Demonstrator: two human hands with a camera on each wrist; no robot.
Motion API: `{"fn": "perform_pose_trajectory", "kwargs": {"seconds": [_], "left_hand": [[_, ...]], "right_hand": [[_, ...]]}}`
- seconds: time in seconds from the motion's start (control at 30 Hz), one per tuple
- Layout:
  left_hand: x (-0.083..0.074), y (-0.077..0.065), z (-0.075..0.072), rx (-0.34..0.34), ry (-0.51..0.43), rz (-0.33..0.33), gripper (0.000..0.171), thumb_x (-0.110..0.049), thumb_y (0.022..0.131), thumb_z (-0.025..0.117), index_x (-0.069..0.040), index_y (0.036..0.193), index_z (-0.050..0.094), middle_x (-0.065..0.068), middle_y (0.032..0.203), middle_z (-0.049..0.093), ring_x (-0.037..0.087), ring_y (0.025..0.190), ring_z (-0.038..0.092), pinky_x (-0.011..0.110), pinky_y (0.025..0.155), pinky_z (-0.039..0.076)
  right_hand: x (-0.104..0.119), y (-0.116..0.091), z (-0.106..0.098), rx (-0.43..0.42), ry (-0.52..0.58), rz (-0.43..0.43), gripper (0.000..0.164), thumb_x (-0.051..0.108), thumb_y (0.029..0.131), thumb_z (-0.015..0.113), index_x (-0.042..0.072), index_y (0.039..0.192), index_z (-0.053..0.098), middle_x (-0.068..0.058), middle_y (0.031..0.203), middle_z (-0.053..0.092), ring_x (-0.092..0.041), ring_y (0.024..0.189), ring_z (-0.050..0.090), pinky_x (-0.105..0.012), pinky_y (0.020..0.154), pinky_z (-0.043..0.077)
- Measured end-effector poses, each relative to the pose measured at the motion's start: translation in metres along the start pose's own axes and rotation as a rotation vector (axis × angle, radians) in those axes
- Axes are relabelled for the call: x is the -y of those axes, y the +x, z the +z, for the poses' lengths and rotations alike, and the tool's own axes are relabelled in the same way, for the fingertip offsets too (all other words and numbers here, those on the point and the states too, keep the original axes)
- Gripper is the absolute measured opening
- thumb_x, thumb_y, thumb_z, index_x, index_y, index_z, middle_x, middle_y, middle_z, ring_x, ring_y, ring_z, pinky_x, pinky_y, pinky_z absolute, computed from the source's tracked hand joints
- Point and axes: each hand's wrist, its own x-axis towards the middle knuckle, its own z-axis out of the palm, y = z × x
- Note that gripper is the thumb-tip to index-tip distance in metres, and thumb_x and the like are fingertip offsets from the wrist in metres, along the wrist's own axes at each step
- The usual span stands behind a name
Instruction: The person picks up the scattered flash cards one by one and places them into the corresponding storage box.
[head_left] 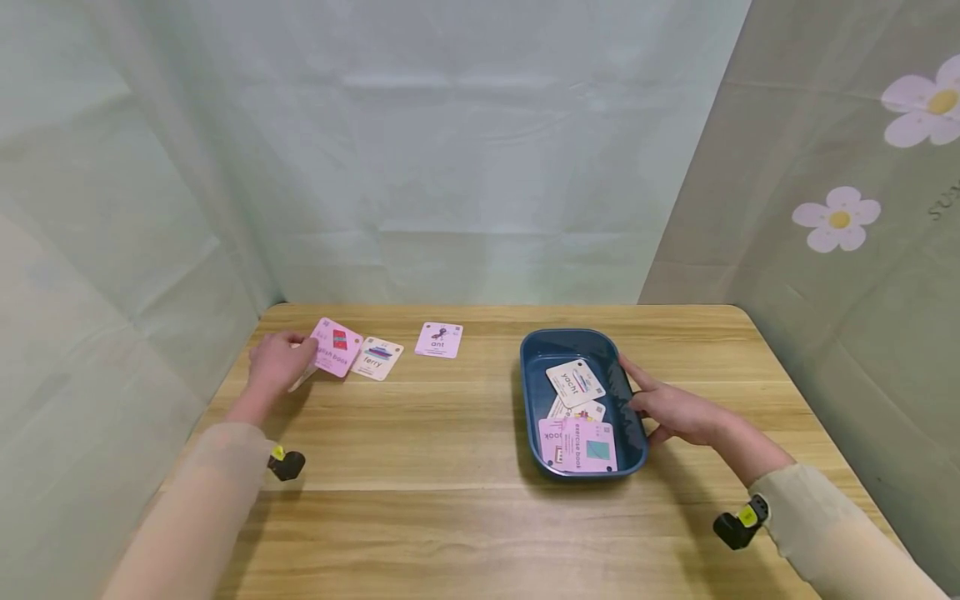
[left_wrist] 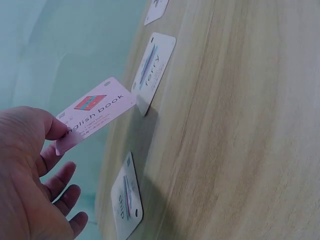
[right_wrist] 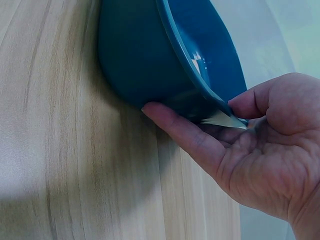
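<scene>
My left hand (head_left: 281,364) pinches a pink "English book" flash card (left_wrist: 95,114) between thumb and forefinger, holding it raised over the table's far left. Below that hand lies a white "ship" card (left_wrist: 126,200), mostly covered in the head view. A "ferry" card (head_left: 378,358) lies just right of the held card, and a pink "ant" card (head_left: 438,340) farther right. My right hand (head_left: 678,412) grips the right wall of a blue tray (head_left: 529,392), thumb inside the rim and fingers outside. Inside the tray are a "yacht" card (head_left: 576,383), a pink "exercise book" card (head_left: 590,446) and others partly overlapped.
The wooden table (head_left: 420,533) ends at a pale hanging curtain (head_left: 480,167) behind it, with more fabric along the left and right sides. Each sleeve carries a small black wrist camera, one near the left (head_left: 287,463) and one near the right (head_left: 741,522).
</scene>
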Motion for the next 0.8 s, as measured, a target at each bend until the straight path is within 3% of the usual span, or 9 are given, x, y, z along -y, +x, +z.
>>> {"fn": "perform_pose_trajectory", "kwargs": {"seconds": [0.43,0.8], "left_hand": [[-0.01,-0.005,-0.006,-0.025,-0.089,0.027,0.06,-0.037,0.104,0.045,0.013,0.136,0.053,0.039,0.144,0.037,0.058,0.137,0.024,0.067,0.109,0.023],[-0.022,-0.008,-0.009,-0.109,-0.149,0.11,0.055,-0.037,0.103,0.049,0.011,0.127,0.061,0.034,0.139,0.046,0.051,0.133,0.032,0.063,0.107,0.026]], "right_hand": [[0.001,-0.001,0.0,-0.006,-0.006,0.004,0.083,0.005,0.104,0.038,0.036,0.163,-0.012,-0.022,0.167,-0.017,-0.058,0.146,0.015,-0.058,0.087,0.056],[0.002,-0.001,0.002,-0.005,-0.004,0.007,0.083,0.005,0.104,0.038,0.035,0.163,-0.013,-0.024,0.167,-0.013,-0.056,0.146,0.019,-0.057,0.087,0.056]]}}
